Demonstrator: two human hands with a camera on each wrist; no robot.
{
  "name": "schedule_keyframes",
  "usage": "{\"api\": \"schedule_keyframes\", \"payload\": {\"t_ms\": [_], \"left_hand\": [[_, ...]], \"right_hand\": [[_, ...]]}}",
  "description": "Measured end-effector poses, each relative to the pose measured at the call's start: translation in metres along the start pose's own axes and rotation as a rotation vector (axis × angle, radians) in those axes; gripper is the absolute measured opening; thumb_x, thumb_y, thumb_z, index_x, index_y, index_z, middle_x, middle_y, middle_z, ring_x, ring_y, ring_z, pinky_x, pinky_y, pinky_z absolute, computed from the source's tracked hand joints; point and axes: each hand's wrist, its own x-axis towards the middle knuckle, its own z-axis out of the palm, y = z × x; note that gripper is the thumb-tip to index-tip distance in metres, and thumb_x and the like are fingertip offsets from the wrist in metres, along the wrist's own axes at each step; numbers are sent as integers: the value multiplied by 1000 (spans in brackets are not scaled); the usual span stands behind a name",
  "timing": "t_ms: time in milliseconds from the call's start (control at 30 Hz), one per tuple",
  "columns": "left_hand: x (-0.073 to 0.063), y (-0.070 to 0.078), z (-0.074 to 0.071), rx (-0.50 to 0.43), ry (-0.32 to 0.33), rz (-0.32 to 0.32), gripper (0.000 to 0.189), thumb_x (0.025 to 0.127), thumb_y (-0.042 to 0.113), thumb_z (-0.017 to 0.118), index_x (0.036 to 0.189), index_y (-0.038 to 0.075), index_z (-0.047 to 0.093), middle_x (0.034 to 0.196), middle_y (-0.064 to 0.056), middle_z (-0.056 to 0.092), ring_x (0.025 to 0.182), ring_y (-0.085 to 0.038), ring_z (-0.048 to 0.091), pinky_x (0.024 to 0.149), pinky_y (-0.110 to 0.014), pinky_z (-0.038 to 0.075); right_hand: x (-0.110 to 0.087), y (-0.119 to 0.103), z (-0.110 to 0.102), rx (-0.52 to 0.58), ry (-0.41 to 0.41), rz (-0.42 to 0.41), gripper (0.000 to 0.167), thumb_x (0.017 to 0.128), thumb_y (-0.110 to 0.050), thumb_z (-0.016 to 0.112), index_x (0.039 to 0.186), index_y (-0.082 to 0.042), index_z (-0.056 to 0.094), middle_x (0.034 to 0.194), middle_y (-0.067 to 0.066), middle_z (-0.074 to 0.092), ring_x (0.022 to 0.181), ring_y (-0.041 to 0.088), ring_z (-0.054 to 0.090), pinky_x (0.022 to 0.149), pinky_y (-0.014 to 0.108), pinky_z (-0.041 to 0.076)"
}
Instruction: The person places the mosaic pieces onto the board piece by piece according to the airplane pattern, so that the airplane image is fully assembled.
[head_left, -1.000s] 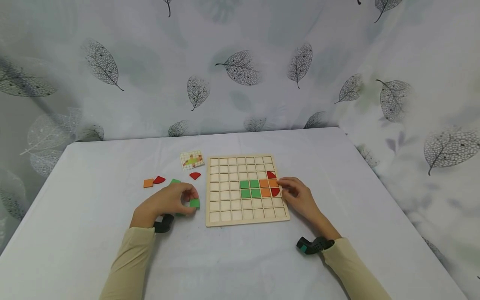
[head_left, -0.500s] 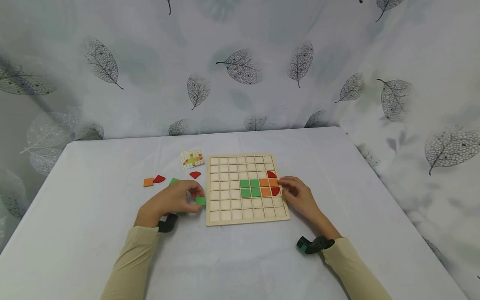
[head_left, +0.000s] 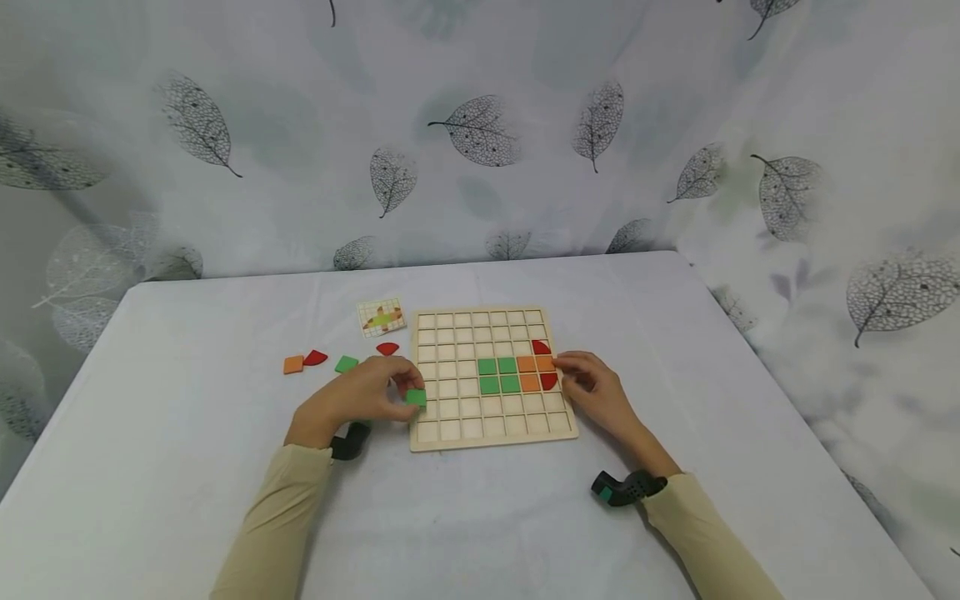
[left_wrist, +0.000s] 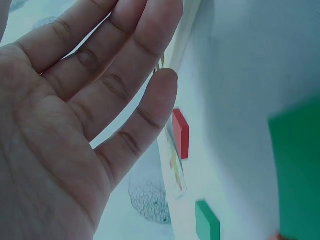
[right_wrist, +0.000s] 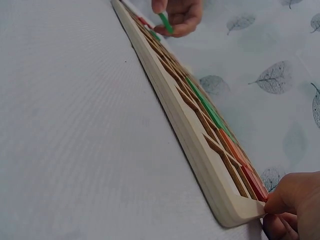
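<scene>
My left hand [head_left: 363, 390] pinches a green square tile [head_left: 416, 398] between thumb and fingertips, over the left edge of the wooden grid board [head_left: 457, 444]. In the right wrist view the same tile [right_wrist: 166, 23] is tilted, above the board's far end. My right hand [head_left: 596, 390] holds the board's right edge, thumb [right_wrist: 285, 192] against the frame. Set in the grid are several green squares [head_left: 498, 376], several orange squares [head_left: 536, 364] and two red quarter-circle tiles, one a red piece [head_left: 541, 347] above the orange ones.
Left of the board lie an orange square [head_left: 293, 365], a red quarter-circle [head_left: 315, 357], another red quarter-circle [head_left: 387, 348] and a green tile [head_left: 347, 364]. More green shows under my left hand. A pattern card [head_left: 382, 318] lies behind them on the white cloth [head_left: 480, 517].
My left hand has moved right with the green tile, from beside the board to over its left edge. My right hand stays at the board's right edge.
</scene>
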Motion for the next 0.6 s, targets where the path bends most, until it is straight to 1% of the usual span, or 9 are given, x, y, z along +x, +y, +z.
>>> {"api": "schedule_keyframes", "payload": {"t_ms": [167,267,333,467,533,600], "left_hand": [[8,4,3,5,6,0,23,80,15,74,101,9,66,90,4,61,85,-14,57,80,-32,50],[13,5,5,29,19,15,25,81,16,74,104,8,66,89,3,60,85,-13,56,81,-32,49],[16,6,6,41,29,32,25,82,16,75,104,8,66,90,3,61,85,-14,57,81,-32,49],[24,8,8,60,39,65,27,83,17,77,105,6,66,94,0,63,85,-15,59,78,-31,50],[27,10,10,67,39,65,28,83,19,77,106,6,67,95,-1,64,84,-14,59,77,-30,49],[31,12,11,63,37,55,29,84,20,77,107,6,67,96,-2,65,84,-14,59,76,-30,49]], "right_hand": [[0,1,0,-7,3,0,30,90,7,58,120,5,65,125,19,58,108,31,58,83,13,46],[1,-2,0,-24,10,0,31,90,9,59,120,6,65,125,20,59,108,33,59,84,17,47],[0,-8,0,-28,13,1,30,90,10,58,119,8,64,124,23,58,108,35,59,84,22,49],[-1,-29,-4,-26,6,-1,29,88,13,56,117,14,62,123,29,57,107,41,58,84,30,51],[-2,-38,-5,-25,-2,7,29,88,14,56,117,16,61,122,31,56,106,42,58,84,30,52],[-2,-43,-7,-27,-7,20,29,88,13,56,117,15,61,122,30,56,106,42,58,84,29,51]]}}
